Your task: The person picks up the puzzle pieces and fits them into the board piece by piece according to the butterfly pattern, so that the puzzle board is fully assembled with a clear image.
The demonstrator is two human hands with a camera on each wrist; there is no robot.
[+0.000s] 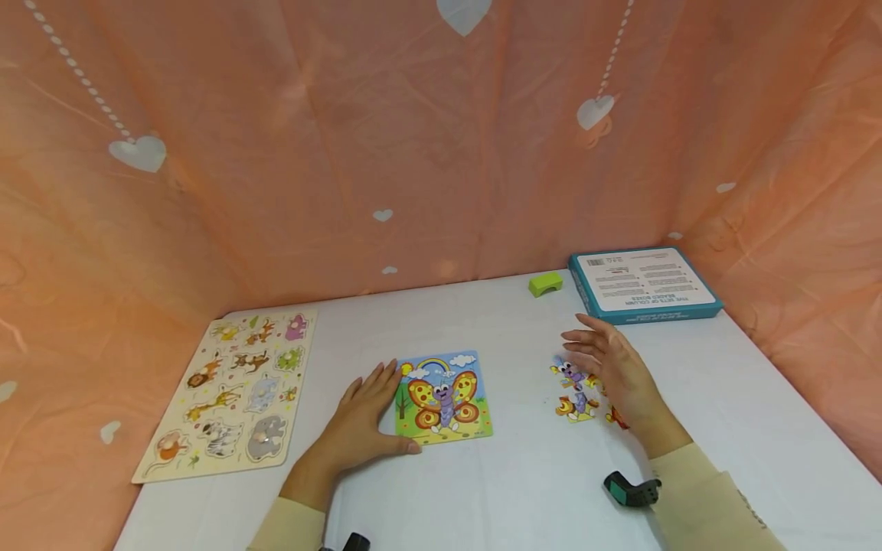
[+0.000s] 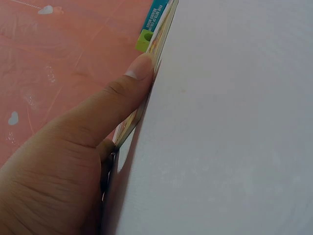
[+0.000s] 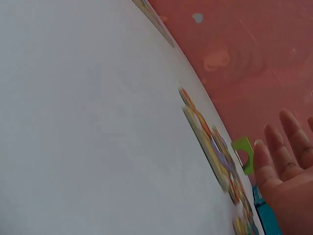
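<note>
A square butterfly puzzle board (image 1: 444, 402) with a rainbow and a blue sky lies flat on the table. At its left side, my left hand (image 1: 368, 417) rests with fingers spread along the edge and the thumb by the lower edge. In the left wrist view the thumb (image 2: 115, 100) touches the board's side. Loose puzzle pieces (image 1: 577, 404) with butterfly parts on them lie in a small heap to the right. Above and beside that heap hovers my right hand (image 1: 620, 379), fingers loosely extended and nothing in them. It hides some of the pieces.
A wooden animal peg puzzle (image 1: 230, 394) lies at the left of the table. Toward the back stand a green arch block (image 1: 546, 284) and a flat teal box (image 1: 648, 283). An orange curtain (image 1: 413, 153) with hearts hangs behind the white table (image 1: 441, 497).
</note>
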